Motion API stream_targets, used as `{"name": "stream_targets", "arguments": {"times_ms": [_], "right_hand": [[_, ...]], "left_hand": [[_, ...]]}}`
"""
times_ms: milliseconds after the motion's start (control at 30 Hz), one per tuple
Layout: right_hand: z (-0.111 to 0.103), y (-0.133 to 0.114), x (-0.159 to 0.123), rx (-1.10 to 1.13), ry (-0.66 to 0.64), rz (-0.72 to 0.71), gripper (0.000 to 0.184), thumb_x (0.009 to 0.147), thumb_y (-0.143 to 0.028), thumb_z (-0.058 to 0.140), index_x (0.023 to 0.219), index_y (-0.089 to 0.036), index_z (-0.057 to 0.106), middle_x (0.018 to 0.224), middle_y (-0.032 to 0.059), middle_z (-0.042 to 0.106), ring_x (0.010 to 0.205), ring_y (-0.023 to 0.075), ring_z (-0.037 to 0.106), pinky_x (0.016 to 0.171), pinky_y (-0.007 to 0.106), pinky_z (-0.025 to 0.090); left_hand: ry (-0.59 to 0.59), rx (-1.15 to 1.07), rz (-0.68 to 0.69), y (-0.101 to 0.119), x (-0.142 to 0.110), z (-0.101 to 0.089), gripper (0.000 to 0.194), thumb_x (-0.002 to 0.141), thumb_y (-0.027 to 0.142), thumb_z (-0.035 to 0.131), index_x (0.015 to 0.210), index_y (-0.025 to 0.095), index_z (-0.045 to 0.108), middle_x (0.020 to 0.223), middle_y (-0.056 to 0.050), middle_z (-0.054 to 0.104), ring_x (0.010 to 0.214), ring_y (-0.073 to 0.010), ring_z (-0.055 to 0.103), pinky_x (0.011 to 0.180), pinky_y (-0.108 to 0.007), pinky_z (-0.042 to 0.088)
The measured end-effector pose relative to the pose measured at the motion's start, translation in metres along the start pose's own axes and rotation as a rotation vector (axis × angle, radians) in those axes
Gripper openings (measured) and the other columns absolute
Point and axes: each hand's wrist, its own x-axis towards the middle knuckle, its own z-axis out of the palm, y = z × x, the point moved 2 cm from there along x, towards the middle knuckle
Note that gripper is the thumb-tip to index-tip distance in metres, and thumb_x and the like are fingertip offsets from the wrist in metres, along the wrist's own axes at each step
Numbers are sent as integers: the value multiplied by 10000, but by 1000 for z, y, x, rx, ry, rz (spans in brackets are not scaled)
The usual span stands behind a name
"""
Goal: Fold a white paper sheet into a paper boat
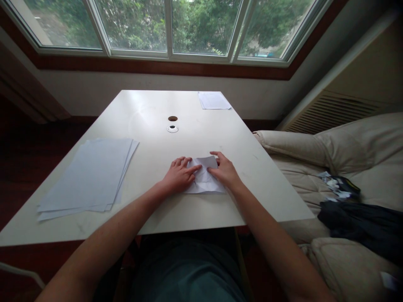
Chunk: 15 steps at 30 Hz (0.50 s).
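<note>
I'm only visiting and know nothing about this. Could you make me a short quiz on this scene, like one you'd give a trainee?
1. True or false: the left hand and the right hand are both touching the folded sheet of paper.
2. Multiple choice: what lies to the left of the hands on the white table?
A) A pile of loose paper sheets
B) A coffee mug
C) A pair of scissors
3. Short answer: what can be seen through the window?

Key:
1. True
2. A
3. Green trees
</note>
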Motion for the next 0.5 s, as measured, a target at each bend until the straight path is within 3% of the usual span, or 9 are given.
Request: {"name": "stream_targets", "arguments": {"times_ms": [233, 367, 500], "right_hand": [[8, -8, -16, -88, 117, -153, 223, 771, -159, 550, 943, -213, 682, 837, 6, 721, 711, 154, 633, 677, 239, 453], [11, -12, -19, -144, 67, -215, 231, 830, -156, 519, 940, -220, 713, 807, 5, 729, 671, 147, 627, 662, 237, 447], [10, -11, -19, -130, -9, -281, 311, 850, -140, 514, 1058, -249, 718, 965, 16, 760, 780, 172, 686, 762, 262, 498]], "left_hand": [[9, 3, 13, -1, -1, -1, 488, 948, 320, 427, 1427, 404, 465, 1458, -83, 418, 1362, -325, 347, 1099, -523, 303], [15, 11, 23, -1, -1, -1, 497, 943, 313, 433, 1432, 400, 458, 1457, -83, 423, 1362, -323, 355, 1100, -528, 308], [27, 14, 29, 0, -1, -1, 498, 940, 311, 442, 1431, 390, 460, 1453, -83, 435, 1354, -324, 369, 1092, -527, 328]]}}
